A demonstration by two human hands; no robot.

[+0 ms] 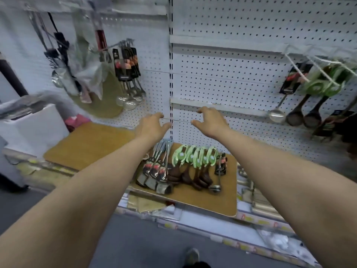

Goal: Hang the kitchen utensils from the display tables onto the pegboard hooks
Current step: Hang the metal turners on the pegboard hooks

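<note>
Entry: head view, one frame, edges blurred.

Hands: the left hand [151, 126] and right hand [211, 122] were both held out in front of the pegboard [231, 78], close either side of its upright post. Fingers were loosely spread and slightly curled. Nothing was held in either hand, and no contact with the board could be confirmed.

Stock to be hung: it was found lying on the bench [218, 202], at 6 o'clock from the hands. A tight row was noted: metal turners [154, 169] at the 9 o'clock end, wooden spoons [193, 157] with green cards in the middle, and a small ladle [220, 167] at the 3 o'clock end. Neighbouring items appeared to be touching or overlapping.

Already hung: skimmers [129, 101] were seen at 10 o'clock. A hung ladle [277, 115] and hung spoons [320, 86] were seen at 2 to 3 o'clock, under white hooks [296, 67].

Stage (judged): no item had yet been picked up, so the hands would have to be lowered to the bench first.

Risks (judged):
- Because the row was packed so closely, a neighbour could be dragged along or knocked off the near edge of the bench if one item were lifted by its card.
- The card could be torn, or the item dropped, if the hanging hole were missed at the hook tip.
- The hooks at 2 o'clock looked well loaded. Items already hung there could be pushed off or set swinging if another were forced on.
- No free hook could be made out directly in front of the hands, so a sideways reach would probably be needed.
</note>
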